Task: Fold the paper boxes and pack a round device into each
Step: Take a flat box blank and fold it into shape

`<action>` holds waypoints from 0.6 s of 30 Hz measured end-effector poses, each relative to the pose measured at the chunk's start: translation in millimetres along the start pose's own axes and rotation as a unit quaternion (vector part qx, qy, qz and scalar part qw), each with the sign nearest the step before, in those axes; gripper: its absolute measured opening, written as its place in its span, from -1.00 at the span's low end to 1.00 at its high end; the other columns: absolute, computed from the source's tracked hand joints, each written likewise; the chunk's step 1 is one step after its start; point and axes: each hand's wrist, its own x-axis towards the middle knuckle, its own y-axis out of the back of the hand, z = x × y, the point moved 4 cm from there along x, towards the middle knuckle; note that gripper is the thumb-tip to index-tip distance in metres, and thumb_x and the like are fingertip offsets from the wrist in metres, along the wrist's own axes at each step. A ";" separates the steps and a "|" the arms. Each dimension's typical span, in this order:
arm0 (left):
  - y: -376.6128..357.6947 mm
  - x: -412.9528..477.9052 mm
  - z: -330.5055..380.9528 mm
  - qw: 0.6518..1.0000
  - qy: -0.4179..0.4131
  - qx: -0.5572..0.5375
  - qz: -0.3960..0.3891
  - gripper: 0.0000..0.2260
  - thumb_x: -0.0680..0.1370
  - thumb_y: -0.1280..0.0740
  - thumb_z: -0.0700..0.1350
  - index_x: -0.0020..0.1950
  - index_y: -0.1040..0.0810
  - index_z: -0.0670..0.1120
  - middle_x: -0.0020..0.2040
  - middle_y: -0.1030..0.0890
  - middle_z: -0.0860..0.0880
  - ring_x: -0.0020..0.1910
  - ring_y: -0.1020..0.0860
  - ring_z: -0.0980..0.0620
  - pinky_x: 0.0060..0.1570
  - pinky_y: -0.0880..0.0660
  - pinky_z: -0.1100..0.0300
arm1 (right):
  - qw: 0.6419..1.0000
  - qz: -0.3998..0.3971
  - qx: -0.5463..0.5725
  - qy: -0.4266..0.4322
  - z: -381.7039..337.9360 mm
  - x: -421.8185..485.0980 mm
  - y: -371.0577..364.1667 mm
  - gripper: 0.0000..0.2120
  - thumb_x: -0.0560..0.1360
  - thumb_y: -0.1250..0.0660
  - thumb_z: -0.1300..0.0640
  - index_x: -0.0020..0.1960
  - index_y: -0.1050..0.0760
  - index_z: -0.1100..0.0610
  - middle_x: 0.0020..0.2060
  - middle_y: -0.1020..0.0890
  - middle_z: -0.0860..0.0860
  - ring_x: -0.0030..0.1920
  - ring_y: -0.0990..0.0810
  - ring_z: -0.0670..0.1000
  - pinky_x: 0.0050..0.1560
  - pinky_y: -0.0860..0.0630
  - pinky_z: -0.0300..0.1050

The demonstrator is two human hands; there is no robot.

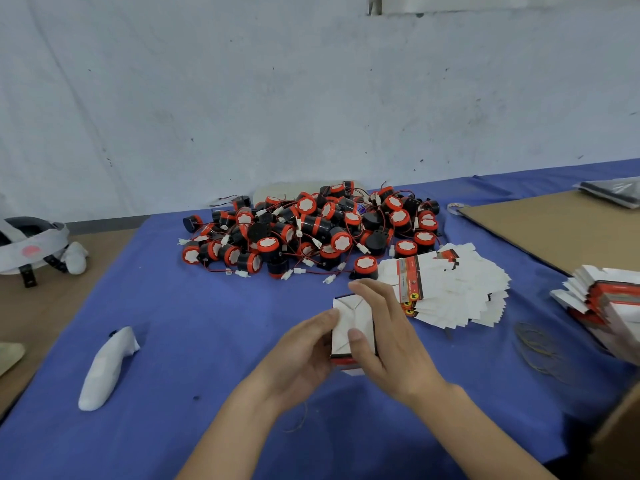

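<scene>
Facing a blue-covered table [207, 306], its heap of round devices [311, 230] and fan of flat paper boxes [460, 289], you hold one folded box [349, 318] just before them, left hand [304, 355] and right hand [391, 341] curled round its sides.

The surface [173, 306] has a matt blue cloth over it. Round devices [304, 230] look like glossy black-and-red plastic, the paper box [349, 317] is matt white card, plus a plain brown cardboard sheet [554, 226].
</scene>
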 end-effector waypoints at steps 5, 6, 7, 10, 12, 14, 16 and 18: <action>8.1 -1.4 8.0 1.000 -0.016 0.011 -0.015 -0.56 0.61 -0.30 -0.01 0.41 -0.46 -0.23 0.28 -0.57 -0.28 0.22 -0.58 -0.21 0.10 -0.58 -0.03 | 0.998 -0.051 -0.031 0.022 4.7 -4.0 -1.3 -0.44 0.65 0.01 -0.27 0.54 -0.12 -0.01 0.50 -0.25 -0.01 0.50 -0.26 -0.06 0.40 -0.34 -0.19; 10.4 -1.3 9.4 1.000 -0.012 0.011 -0.007 -0.53 0.57 -0.35 -0.01 0.42 -0.47 -0.19 0.27 -0.58 -0.26 0.19 -0.59 -0.20 0.08 -0.59 -0.02 | 0.997 -0.062 -0.033 0.028 4.6 -4.3 -1.7 -0.44 0.65 0.02 -0.27 0.55 -0.09 -0.02 0.51 -0.23 -0.01 0.51 -0.23 -0.06 0.41 -0.33 -0.20; 12.2 -1.7 10.6 1.000 -0.006 0.009 0.001 -0.50 0.53 -0.40 -0.02 0.43 -0.47 -0.15 0.27 -0.58 -0.25 0.18 -0.60 -0.19 0.06 -0.60 -0.02 | 0.996 -0.067 -0.038 0.038 4.3 -4.7 -1.9 -0.43 0.65 0.02 -0.27 0.56 -0.07 -0.02 0.52 -0.22 -0.02 0.52 -0.21 -0.07 0.43 -0.29 -0.24; 17.0 -2.1 14.9 1.000 -0.003 0.002 0.024 -0.48 0.45 -0.50 -0.06 0.40 -0.50 -0.03 0.20 -0.63 -0.24 0.09 -0.63 -0.18 -0.03 -0.62 0.00 | 0.995 -0.076 -0.043 0.042 5.2 -5.6 -4.0 -0.41 0.66 0.01 -0.27 0.60 0.01 -0.07 0.56 -0.13 -0.10 0.56 -0.09 -0.15 0.44 -0.13 -0.42; 17.5 -2.0 20.7 0.997 -0.031 0.056 0.039 -0.54 0.46 -0.52 -0.07 0.34 -0.54 0.07 0.14 -0.67 -0.17 0.03 -0.66 -0.13 -0.08 -0.62 0.06 | 0.996 -0.090 -0.025 0.002 7.8 -7.3 -8.3 -0.39 0.64 0.00 -0.31 0.60 0.12 -0.21 0.58 0.00 -0.28 0.58 0.00 -0.23 0.42 -0.05 -0.51; 17.9 -0.7 27.1 0.964 -0.080 0.248 0.062 -0.61 0.51 -0.50 -0.04 0.28 -0.51 0.22 0.12 -0.67 0.01 0.01 -0.66 0.01 -0.09 -0.59 0.20 | 0.995 -0.080 0.012 -0.055 13.9 -9.8 -13.3 -0.40 0.62 0.00 -0.36 0.57 0.18 -0.34 0.54 0.08 -0.44 0.55 0.05 -0.32 0.39 0.01 -0.55; 15.4 2.2 29.8 0.837 -0.141 0.524 0.070 -0.67 0.59 -0.39 -0.03 0.26 -0.44 0.29 0.09 -0.63 0.17 -0.02 -0.63 0.09 -0.13 -0.56 0.25 | 0.990 -0.055 0.051 -0.120 23.6 -12.4 -18.6 -0.42 0.59 0.04 -0.42 0.53 0.15 -0.39 0.48 0.08 -0.55 0.52 0.06 -0.40 0.37 0.03 -0.58; 12.2 10.2 20.8 0.633 -0.190 0.748 0.055 -0.65 0.62 -0.27 -0.16 0.30 -0.38 0.23 0.10 -0.62 0.17 -0.01 -0.62 0.08 -0.20 -0.55 0.13 | 0.978 -0.048 0.085 -0.185 35.2 -15.1 -27.4 -0.46 0.55 0.06 -0.46 0.48 0.12 -0.44 0.47 0.03 -0.57 0.50 0.04 -0.44 0.38 0.00 -0.55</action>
